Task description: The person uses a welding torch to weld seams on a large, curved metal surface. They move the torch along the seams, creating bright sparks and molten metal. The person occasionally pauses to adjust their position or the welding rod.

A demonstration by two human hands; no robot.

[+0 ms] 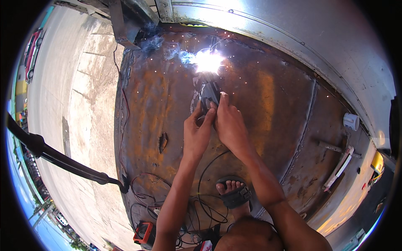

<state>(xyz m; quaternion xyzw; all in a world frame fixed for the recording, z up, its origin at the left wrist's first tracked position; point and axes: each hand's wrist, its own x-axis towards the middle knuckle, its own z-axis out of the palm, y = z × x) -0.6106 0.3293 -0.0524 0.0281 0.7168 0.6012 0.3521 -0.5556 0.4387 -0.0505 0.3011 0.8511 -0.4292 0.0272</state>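
A bright welding arc (209,62) glares on the rusty steel floor plate (155,100) ahead of me, throwing sparks, with bluish smoke drifting left. Just short of the glare is a dark welding electrode holder (209,93), its front end washed out by the light. My left hand (198,130) pinches it from the left side. Wrapped around its rear part from the right is my right hand (229,119). A black cable (205,169) loops back from below the right hand toward my feet. The glare hides the electrode tip and the joint.
My sandaled foot (234,194) rests on the plate beside tangled cables. An orange-and-black box (143,233) sits near left. At right are a white mug (351,121) and a hammer-like tool (339,167). A metal panel (293,25) rises ahead; a black bar (67,158) crosses left.
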